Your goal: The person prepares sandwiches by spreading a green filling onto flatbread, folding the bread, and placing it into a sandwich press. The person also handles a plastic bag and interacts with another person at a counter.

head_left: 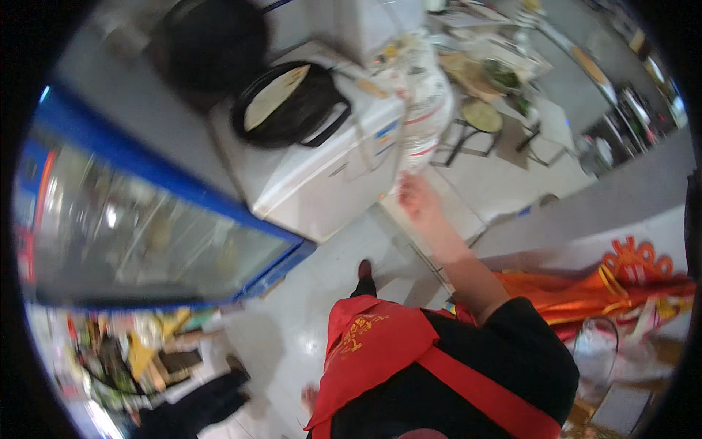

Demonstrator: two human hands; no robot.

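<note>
My right hand (417,197) reaches forward, blurred, with its fingers loosely curled. It is nearest to a white sack with red printing (425,118); whether the two touch cannot be made out. Ahead on a white chest freezer (323,186) stands a round black electric griddle (307,112), its dark lid (214,44) raised. A folded pale flatbread (277,96) lies across one side of the griddle. My left hand (309,397) shows only in part, low beside my red apron (373,345), and nothing can be seen in it.
A blue-framed glass-door refrigerator (164,214) stands at left. Beyond the sack are a stool with a round seat (481,116) and a bowl of greens (500,74). Orange cloth (559,291) hangs at right. Another person in dark clothes (192,406) is at lower left, by cluttered goods (137,351).
</note>
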